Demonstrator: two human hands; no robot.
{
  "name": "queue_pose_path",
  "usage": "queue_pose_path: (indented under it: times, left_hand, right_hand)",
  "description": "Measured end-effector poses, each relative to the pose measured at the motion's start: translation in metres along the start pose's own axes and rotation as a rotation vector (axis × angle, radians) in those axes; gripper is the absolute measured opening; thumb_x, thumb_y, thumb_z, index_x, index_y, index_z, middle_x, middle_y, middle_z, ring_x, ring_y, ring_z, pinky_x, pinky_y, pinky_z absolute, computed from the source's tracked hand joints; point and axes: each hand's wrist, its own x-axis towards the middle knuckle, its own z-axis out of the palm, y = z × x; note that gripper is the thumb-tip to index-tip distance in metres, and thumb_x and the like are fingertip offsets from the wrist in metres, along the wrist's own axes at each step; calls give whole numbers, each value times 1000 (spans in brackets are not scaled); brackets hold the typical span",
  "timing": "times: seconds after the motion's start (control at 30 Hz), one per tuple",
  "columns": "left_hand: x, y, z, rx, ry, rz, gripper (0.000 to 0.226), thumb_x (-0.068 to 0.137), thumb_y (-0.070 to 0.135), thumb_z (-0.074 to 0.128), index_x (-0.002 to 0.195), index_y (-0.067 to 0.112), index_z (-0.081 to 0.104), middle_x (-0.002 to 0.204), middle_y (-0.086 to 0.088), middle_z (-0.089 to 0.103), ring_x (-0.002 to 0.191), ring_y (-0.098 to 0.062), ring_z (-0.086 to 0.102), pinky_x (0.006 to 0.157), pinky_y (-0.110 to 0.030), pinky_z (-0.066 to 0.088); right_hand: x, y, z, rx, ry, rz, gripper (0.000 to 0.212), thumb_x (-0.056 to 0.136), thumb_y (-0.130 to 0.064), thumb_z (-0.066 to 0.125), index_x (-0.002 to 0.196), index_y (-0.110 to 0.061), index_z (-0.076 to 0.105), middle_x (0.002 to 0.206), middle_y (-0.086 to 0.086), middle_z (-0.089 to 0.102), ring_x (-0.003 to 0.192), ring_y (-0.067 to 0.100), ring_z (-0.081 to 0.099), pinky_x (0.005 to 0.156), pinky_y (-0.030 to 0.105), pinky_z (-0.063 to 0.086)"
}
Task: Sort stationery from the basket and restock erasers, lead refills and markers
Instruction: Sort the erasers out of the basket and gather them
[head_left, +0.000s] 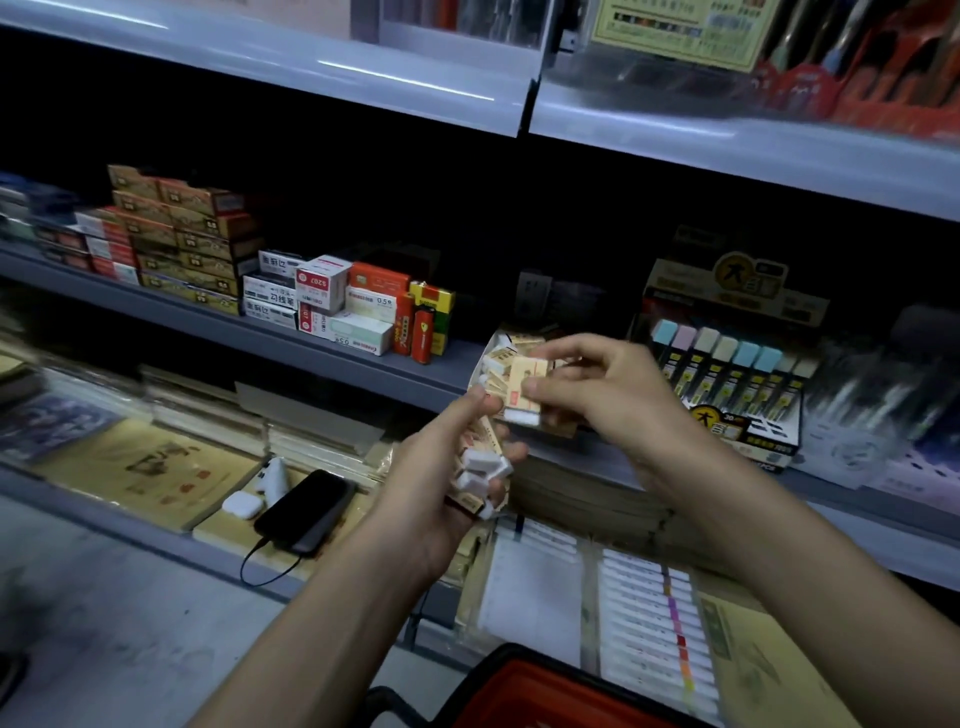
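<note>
Your left hand (431, 488) is curled round a loose stack of erasers (480, 467), and it's packed, with a few white ends poking out past your fingers. Your right hand (613, 395) pinches a single eraser (522, 397) just in front of the open box (506, 345) on the shelf (363, 358). The risk I see: the stack fans out while you feed the box, and strays drop toward the phone (306, 512) or miss the basket (540, 686).

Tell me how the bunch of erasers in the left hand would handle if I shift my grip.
Probably light and stiff: the left hand holds several sleeved erasers at once. Apt to slip loose, since they lie fanned at different angles with white ends poking out of the grip. Flat blocks, so they likely won't roll.
</note>
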Motion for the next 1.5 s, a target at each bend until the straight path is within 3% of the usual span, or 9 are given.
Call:
queue_pose_path:
  times: [0.17, 0.37, 0.53, 0.67, 0.9, 1.13, 1.3, 1.43, 1.5]
  left_hand:
    - [-2, 7, -7, -92, 32, -15, 33, 91, 15, 57, 119, 5, 71, 95, -16, 70, 82, -23, 73, 50, -23, 48]
    - [0, 12, -17, -172, 43, -50, 29, 95, 12, 55, 120, 0, 63, 92, -18, 74, 92, -30, 76, 47, -24, 51]
    - [3, 11, -21, -16, 52, 36, 25, 99, 19, 62, 117, 2, 67, 97, -16, 78, 89, -24, 77, 46, -20, 49]
    - [3, 8, -22, 52, 89, 108, 35, 86, 29, 78, 115, 9, 71, 98, -12, 79, 83, -18, 76, 52, -22, 45]
    - [-1, -2, -10, 84, 23, -19, 35, 89, 33, 74, 115, 10, 71, 100, -14, 79, 83, -21, 76, 43, -17, 44]
    - [5, -4, -14, -18, 85, -75, 25, 98, 0, 52, 115, 6, 69, 97, -18, 78, 92, -27, 78, 43, -19, 51]
    - [12, -1, -21, -70, 124, -53, 24, 97, 5, 59, 121, 3, 62, 101, -18, 78, 84, -19, 78, 43, -18, 51]
    - [16, 3, -25, -59, 136, 8, 25, 95, 12, 65, 120, 7, 69, 107, -16, 77, 93, -19, 71, 47, -18, 50]
    - [16, 4, -25, -31, 159, 45, 24, 91, 15, 71, 115, 9, 73, 107, -16, 77, 76, -16, 68, 46, -18, 50]
  right_hand:
    - [39, 2, 9, -585, 247, -449, 21, 87, -22, 79, 105, -25, 69, 82, -9, 67, 75, 8, 66, 69, 29, 57]
    - [63, 16, 24, -1143, -92, -545, 17, 96, -36, 66, 97, -23, 76, 95, -2, 67, 90, 22, 65, 71, 34, 50]
    - [45, 14, 17, -984, 21, -540, 25, 100, -39, 57, 93, -25, 77, 85, -8, 69, 80, 14, 64, 68, 36, 52]
    - [12, 3, 19, -471, -71, -279, 28, 96, -49, 63, 82, -29, 78, 69, -18, 67, 68, -3, 61, 59, 17, 47]
    - [-20, 11, 13, -43, -183, 47, 16, 94, -19, 72, 95, -4, 77, 91, 18, 76, 70, 25, 72, 52, 23, 50]
    - [25, 8, 0, -556, 226, -382, 10, 91, -30, 75, 99, -25, 77, 84, -11, 71, 75, 3, 66, 68, 25, 57]
    - [60, 16, 15, -1090, 148, -616, 16, 95, -37, 68, 103, -26, 76, 96, -6, 68, 88, 18, 66, 67, 32, 48]
    - [65, 22, 23, -1157, 4, -547, 16, 96, -36, 66, 104, -30, 78, 102, -7, 64, 97, 20, 63, 69, 30, 39]
    - [60, 25, 22, -1136, 0, -535, 16, 96, -31, 65, 105, -28, 78, 101, -6, 64, 99, 19, 62, 71, 30, 43]
